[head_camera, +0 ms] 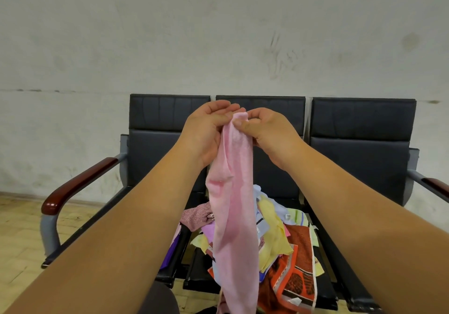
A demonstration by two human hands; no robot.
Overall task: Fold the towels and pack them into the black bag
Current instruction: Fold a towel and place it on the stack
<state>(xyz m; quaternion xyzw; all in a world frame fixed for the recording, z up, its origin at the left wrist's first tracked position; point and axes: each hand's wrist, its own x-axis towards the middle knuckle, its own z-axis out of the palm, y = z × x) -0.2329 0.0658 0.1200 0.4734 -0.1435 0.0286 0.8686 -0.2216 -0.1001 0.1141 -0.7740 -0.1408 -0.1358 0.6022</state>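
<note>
1. Forearms (109,241) fill both lower corners, cut off by the frame edges.
2. A pink towel (235,216) hangs bunched into a long strip, and its lower end runs off the bottom edge.
3. A pile of towels (286,241) in yellow, purple, pale blue and orange-brown lies on the middle seat, partly hidden behind the pink towel.
4. The left hand (206,131) and right hand (267,131) meet at the pink towel's top edge. Each pinches it between thumb and curled fingers, with some fingertips hidden behind the cloth.
5. The black three-seat bench (359,119) has a wooden armrest (77,187) on the left, while the one on the right is cropped.
6. A stained wall (218,34) stands behind the bench.
</note>
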